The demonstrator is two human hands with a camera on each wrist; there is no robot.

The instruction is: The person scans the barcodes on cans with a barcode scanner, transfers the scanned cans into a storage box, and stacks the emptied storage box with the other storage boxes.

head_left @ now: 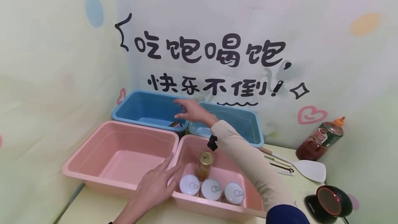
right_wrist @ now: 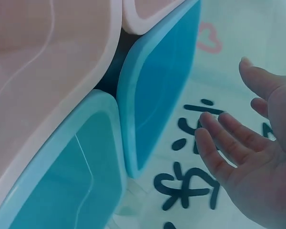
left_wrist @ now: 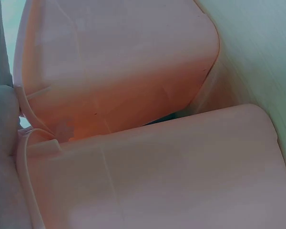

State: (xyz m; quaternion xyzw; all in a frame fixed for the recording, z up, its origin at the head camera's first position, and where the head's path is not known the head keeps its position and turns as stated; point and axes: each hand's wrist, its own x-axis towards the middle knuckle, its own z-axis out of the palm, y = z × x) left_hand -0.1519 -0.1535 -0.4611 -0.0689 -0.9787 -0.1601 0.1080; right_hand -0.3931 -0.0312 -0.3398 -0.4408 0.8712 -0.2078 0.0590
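Observation:
My right hand (head_left: 195, 111) hovers above the right end of the left blue bin (head_left: 149, 125), its fingers spread and nothing held. A small brown item (head_left: 176, 124) lies in that bin below the hand; its kind is not clear. In the right wrist view the same hand (right_wrist: 250, 157) shows an empty palm. My left hand (head_left: 157, 184) rests with extended fingers at the adjoining rims of the left pink bin (head_left: 93, 175) and the right pink bin (head_left: 224, 212). Inside the right pink bin stand a gold can (head_left: 205, 165) and three cans with white lids (head_left: 211, 189).
The right blue bin (head_left: 256, 127) stands behind the right pink one. On the table to the right are a white spatula (head_left: 311, 170), a sauce bottle (head_left: 321, 139) with an orange cap, and a black round device (head_left: 334, 201). A printed wall covering rises behind the bins.

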